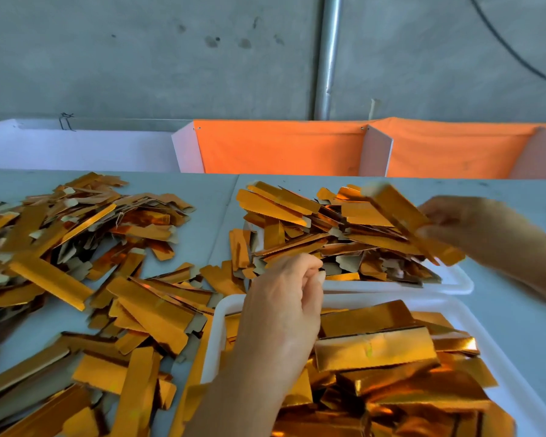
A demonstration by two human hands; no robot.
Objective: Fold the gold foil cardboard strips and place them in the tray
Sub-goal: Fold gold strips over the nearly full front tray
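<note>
I am seeing the right hand [473, 228] pinching a gold strip [413, 222] between curled fingers [435, 230], above the far tray [454, 283]. The left hand [284, 298] is hovering over the near tray [216, 335], fingers curled, apparently holding nothing.

Honestly there was nothing to read here, no text, labels, brand marks or numbers anywhere. The gold foil strips [375, 350] were plain shiny foil with bare cardboard backs, and the white tray [221, 313] and orange cloth [281, 146] behind the table carried no print either.
</note>
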